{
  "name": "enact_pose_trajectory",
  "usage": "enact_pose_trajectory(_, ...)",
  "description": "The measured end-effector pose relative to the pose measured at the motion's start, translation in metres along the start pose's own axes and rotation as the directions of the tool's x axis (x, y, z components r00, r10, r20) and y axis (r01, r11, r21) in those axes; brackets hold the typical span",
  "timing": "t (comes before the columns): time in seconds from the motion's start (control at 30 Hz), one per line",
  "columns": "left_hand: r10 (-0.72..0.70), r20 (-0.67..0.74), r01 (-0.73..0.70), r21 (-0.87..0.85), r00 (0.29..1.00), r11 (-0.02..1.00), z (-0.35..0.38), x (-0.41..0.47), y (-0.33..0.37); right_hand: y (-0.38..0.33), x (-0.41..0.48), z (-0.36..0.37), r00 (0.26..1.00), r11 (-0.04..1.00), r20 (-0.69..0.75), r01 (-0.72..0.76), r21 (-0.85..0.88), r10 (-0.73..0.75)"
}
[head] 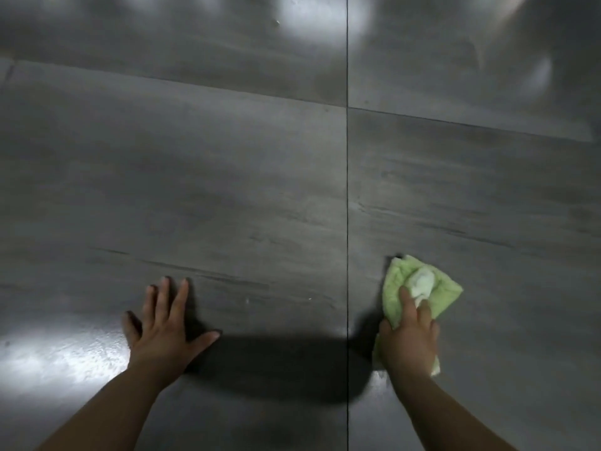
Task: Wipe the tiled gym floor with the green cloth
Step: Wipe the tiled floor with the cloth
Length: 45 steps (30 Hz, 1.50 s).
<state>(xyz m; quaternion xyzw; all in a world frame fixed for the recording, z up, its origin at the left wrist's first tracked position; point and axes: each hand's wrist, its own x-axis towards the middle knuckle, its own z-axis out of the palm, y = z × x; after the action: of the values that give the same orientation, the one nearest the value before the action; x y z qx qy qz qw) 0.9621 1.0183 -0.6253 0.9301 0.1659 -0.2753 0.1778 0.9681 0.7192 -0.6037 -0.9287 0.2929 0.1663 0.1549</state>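
While the left grip (162, 330) lies flat, green cloth (445, 294) bunched under the right grip (411, 340), fingers (408, 304) seemingly curled round it.

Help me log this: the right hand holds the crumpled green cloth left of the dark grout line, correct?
No. In the head view, the right hand holds the crumpled green cloth right of the dark grout line, on the grey tiled floor.

Left hand (162, 327) and right hand (409, 341) both bare. Forearms bare too, uncovered right down to the near edge. Fingers long, slim.
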Motion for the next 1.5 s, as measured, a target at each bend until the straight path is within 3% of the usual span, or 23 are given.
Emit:
enact_pose_trajectory(0.03, 0.001, 0.001, -0.001, 0.002, 1.0, 1.0, -0.001, 0.001, 0.0, -0.015, -0.007, 0.008, 0.989, 0.988, -0.001, 0.147, -0.054, -0.147)
enact_pose_trajectory(0.1, 0.013, -0.005, -0.013, 0.002, 1.0, 1.0, -0.003, 0.0, 0.0, -0.038, -0.025, 0.028, 0.899, 0.882, 0.054, 0.438, -0.175, -0.436)
enact_pose_trajectory(0.23, 0.092, -0.053, -0.095, -0.052, 0.994, 0.994, -0.013, -0.008, -0.008, -0.046, -0.026, 0.023, 0.735, 0.684, 0.238, 0.678, -0.269, -0.635)
enact_pose_trajectory(0.3, 0.086, -0.093, -0.092, -0.059, 0.992, 0.994, -0.016, -0.017, -0.024, -0.033, -0.011, 0.012, 0.725, 0.649, 0.247, 0.687, -0.328, -0.643)
enact_pose_trajectory(0.37, 0.028, -0.132, -0.035, -0.05, 0.991, 0.998, -0.017, -0.028, -0.047, -0.027, 0.0, -0.002, 0.819, 0.742, 0.148, 0.567, -0.358, -0.554)
enact_pose_trajectory(0.43, -0.089, -0.142, 0.08, -0.066, 0.986, 0.995, -0.019, -0.041, -0.071, -0.039, -0.003, -0.005, 0.924, 0.886, 0.105, 0.382, -0.263, -0.367)
enact_pose_trajectory(0.53, -0.252, -0.157, 0.249, -0.042, 0.955, 0.968, -0.012, -0.064, -0.107, -0.074, -0.029, 0.02, 0.955, 0.933, 0.081, 0.295, -0.206, -0.285)
enact_pose_trajectory(0.6, -0.307, -0.159, 0.3, -0.07, 0.938, 0.951, -0.005, -0.078, -0.128, -0.098, -0.066, 0.041, 0.887, 0.851, 0.185, 0.46, -0.254, -0.424)
enact_pose_trajectory(0.7, -0.342, -0.142, 0.335, -0.071, 0.929, 0.94, 0.007, -0.092, -0.154, -0.094, -0.103, 0.068, 0.584, 0.515, 0.305, 0.81, -0.281, -0.752)
enact_pose_trajectory(0.77, -0.343, -0.161, 0.33, -0.102, 0.925, 0.938, 0.013, -0.095, -0.161, -0.081, -0.087, 0.059, 0.542, 0.441, 0.359, 0.836, -0.328, -0.76)
enact_pose_trajectory(0.83, -0.342, -0.152, 0.325, -0.129, 0.927, 0.937, 0.016, -0.093, -0.162, -0.075, -0.057, 0.031, 0.573, 0.44, 0.317, 0.803, -0.403, -0.756)
enact_pose_trajectory(0.9, -0.353, -0.138, 0.333, -0.148, 0.926, 0.931, 0.014, -0.093, -0.162, -0.068, -0.022, 0.01, 0.708, 0.54, 0.283, 0.687, -0.486, -0.647)
enact_pose_trajectory(0.93, -0.353, -0.147, 0.331, -0.153, 0.924, 0.931, 0.016, -0.093, -0.163, -0.069, -0.017, 0.001, 0.791, 0.669, 0.328, 0.611, -0.422, -0.516)
enact_pose_trajectory(1.0, -0.344, -0.149, 0.32, -0.162, 0.927, 0.933, 0.015, -0.093, -0.162, -0.08, -0.028, 0.004, 0.843, 0.788, 0.36, 0.517, -0.334, -0.401)
enact_pose_trajectory(1.07, -0.326, -0.139, 0.305, -0.152, 0.935, 0.94, 0.013, -0.093, -0.161, -0.102, -0.053, 0.02, 0.825, 0.781, 0.386, 0.539, -0.316, -0.413)
enact_pose_trajectory(1.2, -0.235, -0.158, 0.213, -0.143, 0.959, 0.967, 0.014, -0.097, -0.182, -0.135, -0.092, 0.048, 0.658, 0.619, 0.482, 0.739, -0.266, -0.579)
enact_pose_trajectory(1.27, -0.096, -0.178, 0.088, -0.049, 0.979, 0.995, 0.022, -0.1, -0.204, -0.13, -0.097, 0.054, 0.665, 0.597, 0.398, 0.746, -0.297, -0.632)
enact_pose_trajectory(1.33, 0.032, -0.213, -0.028, 0.023, 0.976, 0.999, 0.025, -0.1, -0.221, -0.107, -0.101, 0.064, 0.744, 0.699, 0.212, 0.668, -0.255, -0.633)
enact_pose_trajectory(1.43, 0.041, -0.203, -0.043, -0.002, 0.978, 0.999, 0.025, -0.099, -0.226, -0.056, -0.109, 0.066, 0.931, 0.93, -0.047, 0.358, -0.082, -0.362)
enact_pose_trajectory(1.5, 0.037, -0.181, -0.041, -0.014, 0.983, 0.999, 0.027, -0.103, -0.225, -0.03, -0.112, 0.058, 0.98, 0.981, -0.05, 0.192, 0.011, -0.192)
